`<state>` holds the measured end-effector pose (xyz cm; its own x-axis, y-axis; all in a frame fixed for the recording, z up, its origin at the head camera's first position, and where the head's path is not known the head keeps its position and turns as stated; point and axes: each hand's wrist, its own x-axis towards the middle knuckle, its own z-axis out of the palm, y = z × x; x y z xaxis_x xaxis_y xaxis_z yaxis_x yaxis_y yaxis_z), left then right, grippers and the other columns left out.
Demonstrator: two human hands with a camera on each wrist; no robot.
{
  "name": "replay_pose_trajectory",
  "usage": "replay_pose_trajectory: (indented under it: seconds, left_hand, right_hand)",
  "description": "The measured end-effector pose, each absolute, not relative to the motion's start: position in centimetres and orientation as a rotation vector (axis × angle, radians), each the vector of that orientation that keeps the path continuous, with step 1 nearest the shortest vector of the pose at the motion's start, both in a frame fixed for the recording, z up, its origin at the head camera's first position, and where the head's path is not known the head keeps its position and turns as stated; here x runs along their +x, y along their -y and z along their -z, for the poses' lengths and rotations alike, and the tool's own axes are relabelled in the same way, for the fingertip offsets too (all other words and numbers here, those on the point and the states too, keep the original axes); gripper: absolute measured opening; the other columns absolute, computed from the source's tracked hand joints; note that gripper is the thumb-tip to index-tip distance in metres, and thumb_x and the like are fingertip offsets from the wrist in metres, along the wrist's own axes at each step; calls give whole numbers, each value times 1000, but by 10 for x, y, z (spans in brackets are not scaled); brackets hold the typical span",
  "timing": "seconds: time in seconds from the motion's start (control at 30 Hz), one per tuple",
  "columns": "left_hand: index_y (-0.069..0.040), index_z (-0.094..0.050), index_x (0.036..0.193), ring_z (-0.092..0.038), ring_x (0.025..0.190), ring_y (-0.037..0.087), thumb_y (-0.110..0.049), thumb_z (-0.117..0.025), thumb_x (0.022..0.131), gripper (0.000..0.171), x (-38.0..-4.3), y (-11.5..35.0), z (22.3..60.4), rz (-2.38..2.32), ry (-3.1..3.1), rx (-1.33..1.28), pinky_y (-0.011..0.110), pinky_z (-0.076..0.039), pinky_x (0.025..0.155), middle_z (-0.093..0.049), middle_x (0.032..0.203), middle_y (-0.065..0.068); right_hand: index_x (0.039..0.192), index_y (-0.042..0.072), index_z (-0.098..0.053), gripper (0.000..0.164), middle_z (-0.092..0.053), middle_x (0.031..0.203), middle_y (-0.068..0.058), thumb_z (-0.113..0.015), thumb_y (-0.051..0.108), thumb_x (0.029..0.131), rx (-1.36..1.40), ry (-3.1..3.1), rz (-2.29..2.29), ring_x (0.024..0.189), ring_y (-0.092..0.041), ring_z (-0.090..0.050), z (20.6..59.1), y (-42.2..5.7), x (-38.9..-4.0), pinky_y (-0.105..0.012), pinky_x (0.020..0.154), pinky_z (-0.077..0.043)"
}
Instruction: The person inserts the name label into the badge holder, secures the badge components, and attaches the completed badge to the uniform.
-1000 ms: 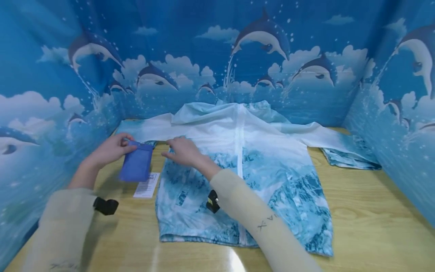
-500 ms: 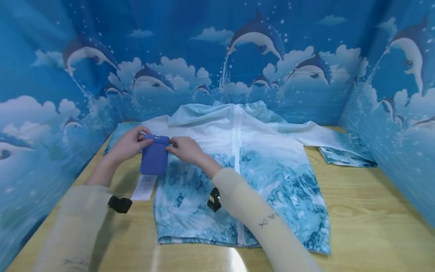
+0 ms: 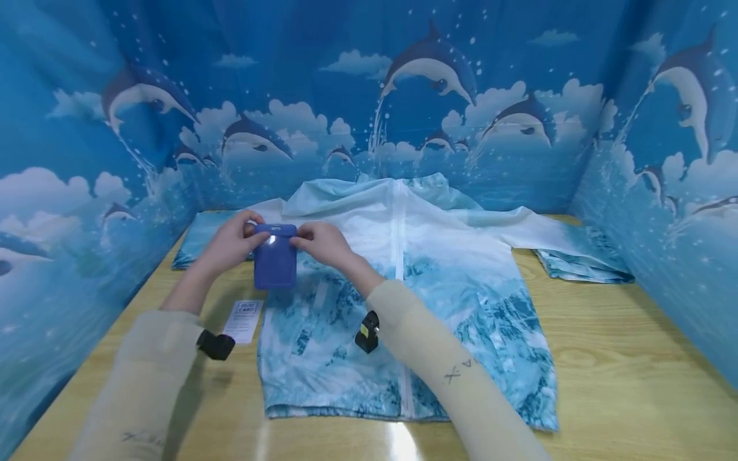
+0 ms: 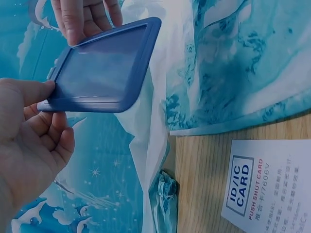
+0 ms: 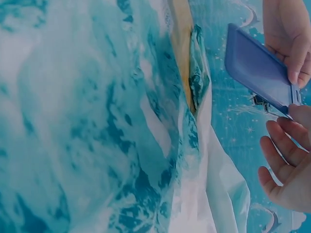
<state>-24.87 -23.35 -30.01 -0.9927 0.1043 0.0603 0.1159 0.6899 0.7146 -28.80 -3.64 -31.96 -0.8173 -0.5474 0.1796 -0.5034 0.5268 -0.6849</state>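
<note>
1. A blue card holder (image 3: pixel 275 262) is held up over the edge of a blue-and-white jacket (image 3: pixel 429 282).
2. Left grip (image 3: pixel 230 240) and right grip (image 3: pixel 325 242) pinch its sides.
3. Nearby, a white card (image 4: pixel 265 187) on the tabletop (image 3: pixel 605 358) reads "ID/IC CARD", "PUSH SHUT CARD", "7606V".

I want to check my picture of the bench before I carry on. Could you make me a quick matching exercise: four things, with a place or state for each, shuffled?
Things:
1. card holder
2. printed card
3. jacket
4. backdrop

Places and states:
A. spread across the wooden table
B. patterned with dolphins and clouds
C. pinched by left hand and right hand
D. bears the words ID/IC CARD

Pairs: 1-C, 2-D, 3-A, 4-B
</note>
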Motion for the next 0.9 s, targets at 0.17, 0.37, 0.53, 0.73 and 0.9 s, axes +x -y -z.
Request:
replay_pose_trajectory:
  seconds: [0.17,0.37,0.53,0.73,0.9]
  left_hand:
    - [-2,-40,118,-43,62,23,-26,-46,98,32,-250,227,297,1206,2873,-201,34,-39,53,-47,77,14]
    - [-4,-40,120,-47,66,24,-28,-46,98,34,-257,216,294,1225,2868,-200,35,-39,55,-53,88,17]
    - [-6,-40,121,-42,62,23,-29,-46,98,33,-262,207,294,1220,2842,-208,35,-37,53,-51,85,15]
    - [-5,-40,122,-47,71,26,-28,-46,98,34,-267,196,292,1227,2847,-234,36,-39,57,-55,92,17]
    - [-4,-40,124,-50,78,26,-27,-45,99,34,-274,180,289,1247,2853,-233,37,-41,63,-57,102,20]
  right_hand:
    - [107,10,-68,25,-67,97,-2,-55,27,95,-887,-2665,1258,87,-15,-61,314,29,-291,-25,69,-46]
    - [109,10,-68,26,-67,97,-2,-57,27,94,-824,-2673,1286,86,-12,-60,310,19,-298,-26,70,-48]
    - [108,8,-67,24,-66,95,-3,-57,25,93,-785,-2650,1336,83,-12,-61,306,12,-300,-27,70,-49]
    - [117,7,-62,30,-66,97,-5,-57,23,94,-756,-2647,1330,85,-14,-61,304,1,-304,-28,71,-48]
    - [118,7,-61,29,-66,94,-5,-56,22,94,-759,-2678,1321,82,-15,-61,302,-11,-308,-29,69,-48]
